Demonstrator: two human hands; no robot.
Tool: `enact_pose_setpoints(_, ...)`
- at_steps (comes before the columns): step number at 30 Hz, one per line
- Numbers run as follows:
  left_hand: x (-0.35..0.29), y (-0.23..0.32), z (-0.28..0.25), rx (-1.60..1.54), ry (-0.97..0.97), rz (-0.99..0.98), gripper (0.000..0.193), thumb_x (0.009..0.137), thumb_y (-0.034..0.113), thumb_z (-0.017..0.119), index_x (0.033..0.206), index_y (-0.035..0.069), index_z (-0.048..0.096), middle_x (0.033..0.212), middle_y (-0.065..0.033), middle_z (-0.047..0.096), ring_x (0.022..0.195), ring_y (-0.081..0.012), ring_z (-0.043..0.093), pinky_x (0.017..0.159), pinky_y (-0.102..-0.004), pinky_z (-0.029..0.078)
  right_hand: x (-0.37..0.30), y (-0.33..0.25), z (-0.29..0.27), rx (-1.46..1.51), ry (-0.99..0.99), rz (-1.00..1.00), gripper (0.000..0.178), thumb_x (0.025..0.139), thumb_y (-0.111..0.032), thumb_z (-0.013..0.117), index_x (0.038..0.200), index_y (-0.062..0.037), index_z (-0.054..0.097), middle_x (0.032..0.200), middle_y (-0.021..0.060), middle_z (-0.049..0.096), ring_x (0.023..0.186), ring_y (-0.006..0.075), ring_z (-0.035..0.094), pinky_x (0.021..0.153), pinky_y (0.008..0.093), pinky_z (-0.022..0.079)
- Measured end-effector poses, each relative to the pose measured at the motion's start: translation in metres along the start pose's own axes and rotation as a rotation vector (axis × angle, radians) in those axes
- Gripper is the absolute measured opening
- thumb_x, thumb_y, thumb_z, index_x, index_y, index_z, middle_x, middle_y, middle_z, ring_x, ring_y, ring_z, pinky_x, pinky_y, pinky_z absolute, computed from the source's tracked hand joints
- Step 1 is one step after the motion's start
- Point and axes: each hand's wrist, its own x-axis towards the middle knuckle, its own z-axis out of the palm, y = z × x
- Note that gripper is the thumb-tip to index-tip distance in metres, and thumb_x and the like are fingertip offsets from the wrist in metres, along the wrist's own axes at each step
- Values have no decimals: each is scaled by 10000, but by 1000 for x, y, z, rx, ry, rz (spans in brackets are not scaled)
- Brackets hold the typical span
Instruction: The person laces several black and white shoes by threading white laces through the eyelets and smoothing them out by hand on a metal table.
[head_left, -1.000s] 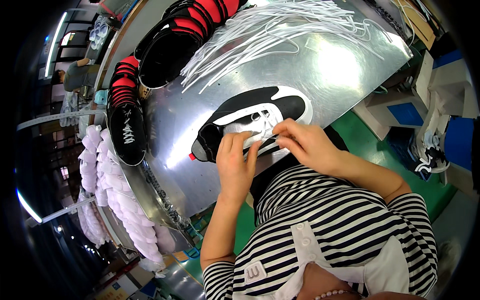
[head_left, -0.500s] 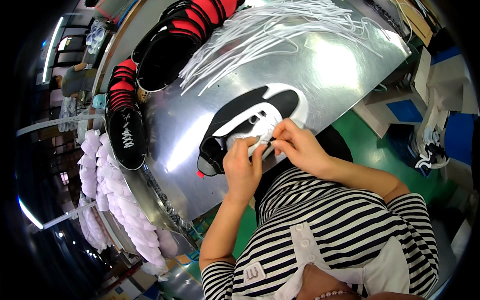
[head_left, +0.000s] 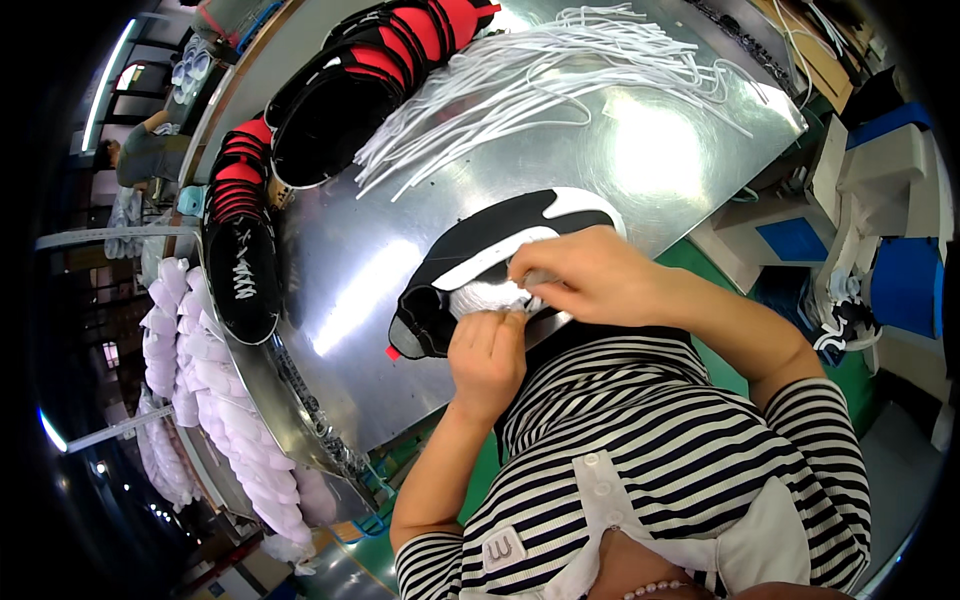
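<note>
A black-and-white shoe [head_left: 485,238] with a grey heel and a small red tab lies on its side on the metal table. Crumpled pale stuffing [head_left: 487,298] shows in its opening. My left hand [head_left: 487,362] is closed, its fingertips gripping the near edge of the opening. Beside it my right hand [head_left: 590,278] is closed in a pinch over the lacing area and covers most of it. What lies between the right fingertips is too small and hidden to name.
Many white shoelaces [head_left: 540,85] are spread across the far side of the metal table [head_left: 640,200]. Black-and-red shoes [head_left: 330,120] stand in rows at the left. Past that edge hang pale lilac padded pieces [head_left: 215,400]. White-and-blue boxes [head_left: 800,235] stand at the right; a person [head_left: 150,155] is far left.
My right hand has turned over and moved onto the lacing area, hiding the white laces there. My left fingers have curled in lower at the shoe's near edge.
</note>
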Motion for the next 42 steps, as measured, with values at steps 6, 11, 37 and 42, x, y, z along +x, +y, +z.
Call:
enact_pose_setpoints(6,-7,0,-1,-16,6,41,177,735,-28,688,896,5,624,821,-112,615,707,-264,606,625,-359,481,17,4,11,-153,-286,56,205,866,-169,644,1052,-85,644,843,131,698,777,321,674,684,420,509)
enact_pose_setpoints(11,-4,-2,0,-79,-8,45,199,729,-30,709,899,11,611,785,-106,593,678,-271,591,599,-361,472,16,9,11,36,-95,48,213,851,-133,677,1055,-78,653,876,95,698,791,240,681,695,350,514)
enact_pose_setpoints(37,20,-6,2,-564,-69,-843,607,716,293,838,1202,40,577,1076,-172,661,1016,-318,601,893,-402,471,18,19,15,505,-53,366,176,817,-161,693,912,-18,651,774,22,652,679,94,563,627,269,452)
enact_pose_setpoints(42,25,-4,2,-512,-93,-814,590,718,238,831,1208,38,569,1078,-166,663,1033,-318,596,907,-401,462,14,23,12,443,-110,311,171,879,-129,679,986,-9,619,828,2,634,733,68,553,661,236,447)
